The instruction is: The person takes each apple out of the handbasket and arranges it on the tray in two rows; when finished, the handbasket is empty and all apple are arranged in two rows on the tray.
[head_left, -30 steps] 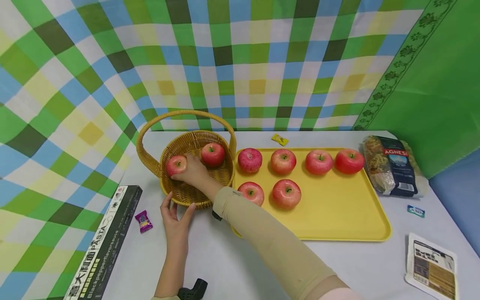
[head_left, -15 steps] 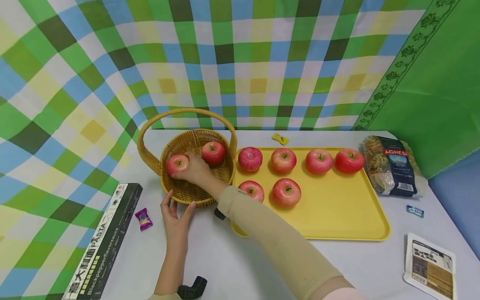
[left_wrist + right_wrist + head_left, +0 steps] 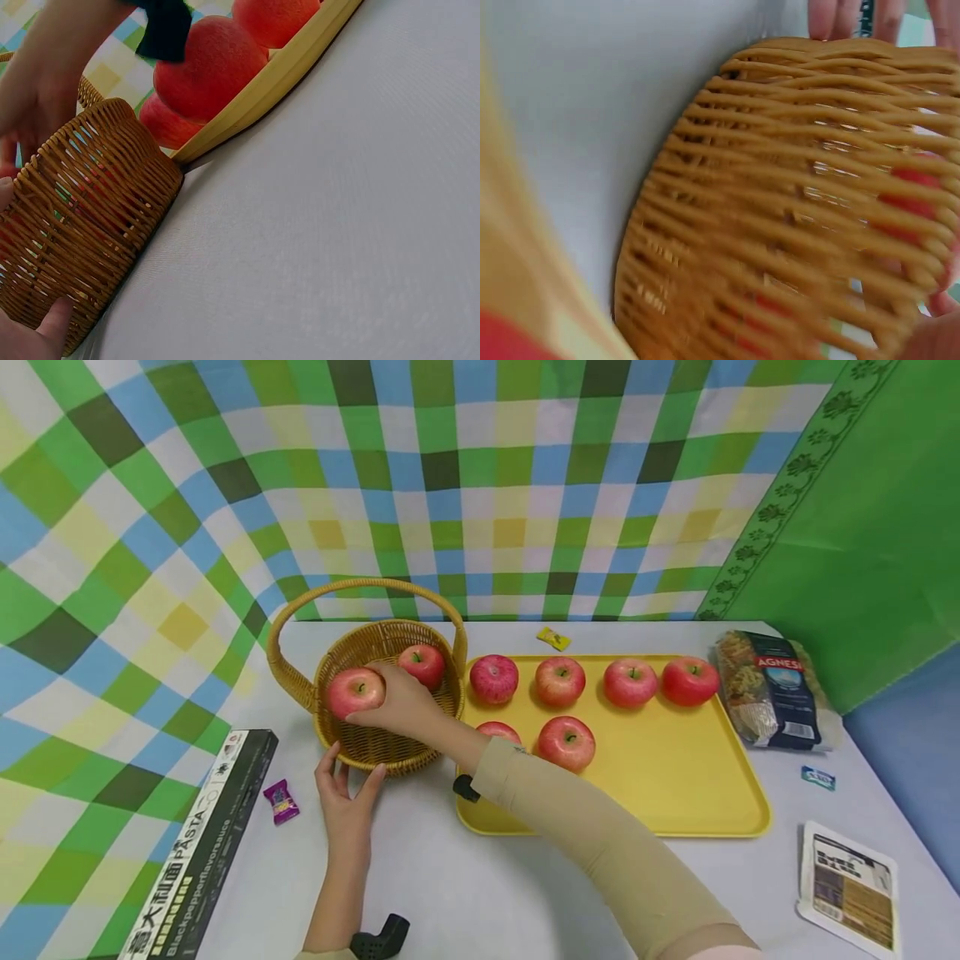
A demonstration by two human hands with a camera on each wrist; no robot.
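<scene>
A red apple (image 3: pixel 356 693) is in my right hand (image 3: pixel 405 706), which grips its right side with thumb and fingers over the left part of the wicker basket (image 3: pixel 375 747). Another apple (image 3: pixel 422 665) sits inside, at the basket's back right. Spread fingers of my left hand (image 3: pixel 348 802) touch the outside of the basket's near wall; in the left wrist view its thumb (image 3: pixel 58 319) lies against the wicker. Right of the basket, a yellow tray (image 3: pixel 675 785) bears several apples in two rows, one (image 3: pixel 498 732) partly hidden by my right sleeve.
The basket's tall handle (image 3: pixel 367 583) arches behind the right hand. A long pasta box (image 3: pixel 213 835) and a purple candy (image 3: pixel 281 802) lie at left. Beyond the tray are a pasta bag (image 3: pixel 776 689), a blue packet (image 3: pixel 818 777) and a white pack (image 3: pixel 847 889). A yellow candy (image 3: pixel 553 638) lies behind.
The gripped apple looks larger and higher, raised within the basket, and my right forearm has shifted right and nearer. The left hand keeps its place at the basket.
</scene>
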